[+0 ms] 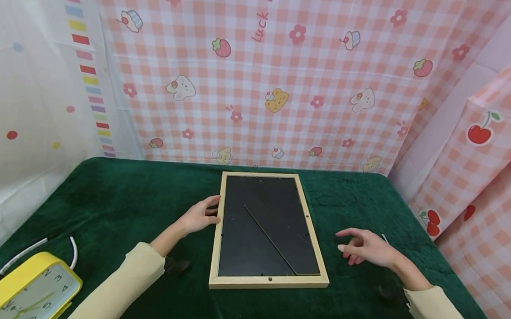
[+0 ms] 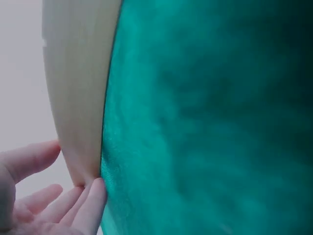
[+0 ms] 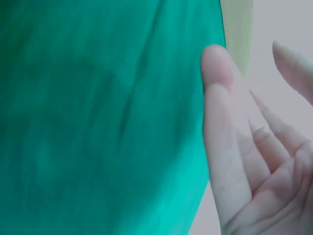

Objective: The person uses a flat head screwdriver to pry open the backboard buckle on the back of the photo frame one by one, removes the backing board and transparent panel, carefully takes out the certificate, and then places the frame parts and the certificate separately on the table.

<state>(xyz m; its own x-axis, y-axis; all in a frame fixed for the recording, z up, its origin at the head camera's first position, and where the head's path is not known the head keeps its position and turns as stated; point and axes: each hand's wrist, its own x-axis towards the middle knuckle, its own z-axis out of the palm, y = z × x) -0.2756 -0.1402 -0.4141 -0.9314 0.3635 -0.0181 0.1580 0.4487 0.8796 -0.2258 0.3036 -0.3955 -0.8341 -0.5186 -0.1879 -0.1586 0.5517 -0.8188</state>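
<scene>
A wooden frame (image 1: 241, 283) with a black panel (image 1: 251, 245) lies on a green worktop (image 1: 164, 189), a person's left hand (image 1: 199, 217) touching its left edge with a loosely spread grip, the right hand (image 1: 365, 247) apart from its right side, grip relaxed and holding nothing, a yellow clock (image 1: 29, 290) at lower left

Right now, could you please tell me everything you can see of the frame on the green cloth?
The frame has a pale, wood-looking border with small dark spots, around a flat black panel bearing a thin slanting line. It lies flat on the green cloth, longer from front to back. The left hand touches its left edge; the right hand is apart.
</scene>
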